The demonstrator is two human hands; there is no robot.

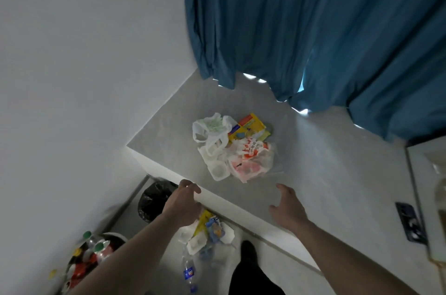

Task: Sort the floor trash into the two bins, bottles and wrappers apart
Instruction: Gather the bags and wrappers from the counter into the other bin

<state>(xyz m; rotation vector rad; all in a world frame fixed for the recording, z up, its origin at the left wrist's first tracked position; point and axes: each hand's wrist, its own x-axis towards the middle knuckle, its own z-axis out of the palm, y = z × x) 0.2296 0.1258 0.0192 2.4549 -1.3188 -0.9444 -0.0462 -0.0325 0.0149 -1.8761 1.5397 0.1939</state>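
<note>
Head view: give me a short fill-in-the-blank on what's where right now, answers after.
1. The pile of bags and wrappers lies on a raised ledge below a curtain coloured ____.
2. The bin by the wall has a liner coloured ____.
3. The other bin near the left forearm holds mostly ____.
4. The left hand and right hand both hold ____.

Missing words: blue; black; bottles; nothing

Red print on the white plastic bag (251, 150) and the bottle's blue label (188, 273) are too blurred to read.
</note>
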